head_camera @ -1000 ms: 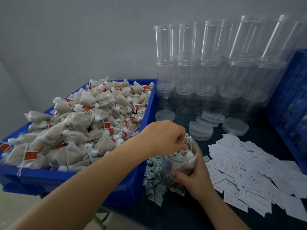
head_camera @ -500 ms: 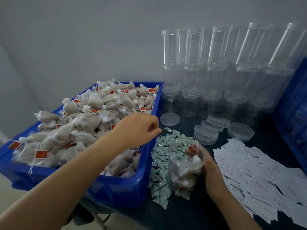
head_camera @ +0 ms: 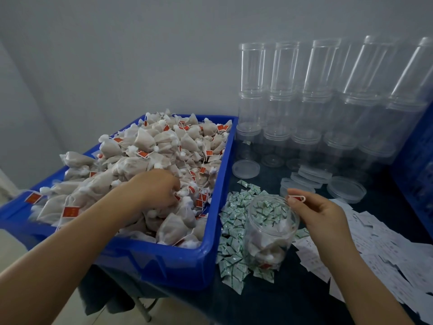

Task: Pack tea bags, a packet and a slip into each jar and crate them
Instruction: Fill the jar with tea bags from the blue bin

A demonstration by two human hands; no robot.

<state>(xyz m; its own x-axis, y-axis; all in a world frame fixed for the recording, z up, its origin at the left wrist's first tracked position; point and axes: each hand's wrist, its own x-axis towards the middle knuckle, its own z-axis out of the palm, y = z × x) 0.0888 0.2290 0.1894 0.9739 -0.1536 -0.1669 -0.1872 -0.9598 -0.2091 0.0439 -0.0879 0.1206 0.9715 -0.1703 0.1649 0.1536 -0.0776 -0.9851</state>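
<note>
Dozens of tea bags (head_camera: 150, 158) fill the blue bin (head_camera: 218, 231) at centre left, heaped so I can grab without looking. My left hand (head_camera: 155, 187) is dug into the pile, fingers curled around a bag or two; exactly how many I cannot tell. Just right of the bin lie the green packets (head_camera: 234, 242), close for the next step. On them stands the open jar (head_camera: 271, 233), partly filled. My right hand (head_camera: 321, 214) steadies its rim, thumb and forefinger pinching a red tag (head_camera: 297, 197). Paper slips (head_camera: 384, 245) spread at lower right.
</note>
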